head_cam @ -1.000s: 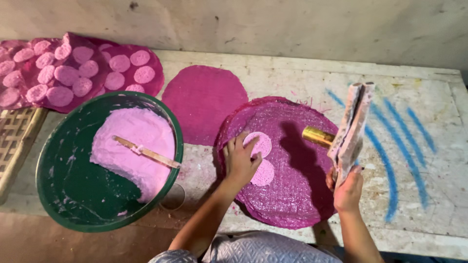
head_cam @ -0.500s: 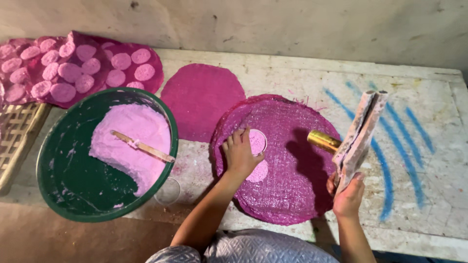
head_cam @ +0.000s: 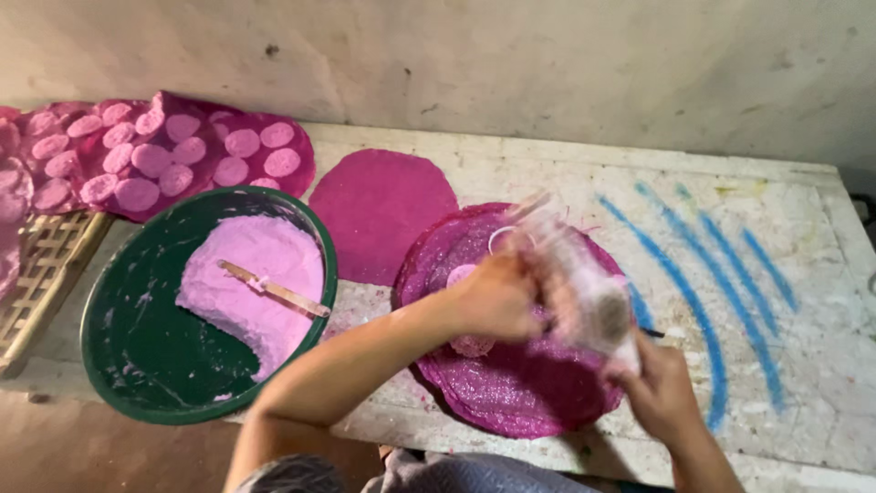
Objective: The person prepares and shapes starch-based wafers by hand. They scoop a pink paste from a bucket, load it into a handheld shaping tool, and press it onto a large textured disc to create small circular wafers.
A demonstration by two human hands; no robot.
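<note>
Magenta woven mat (head_cam: 520, 383) | both hands' grip, left hand (head_cam: 497, 297), right hand (head_cam: 662, 388), clamped on blurred, seemingly crusted tool (head_cam: 584, 283)

Person, head view: two bare forearms with no sleeves, watch, rings or gloves visible, left hand (head_cam: 497, 297) and right hand (head_cam: 662, 393) both uncovered, and a grey patterned garment showing at the lower frame edge between the arms.

Green basin (head_cam: 137, 356), pale pink dough (head_cam: 251, 288), magenta mat (head_cam: 520, 383) (glittery), blue-streaked table (head_cam: 730, 274)
</note>
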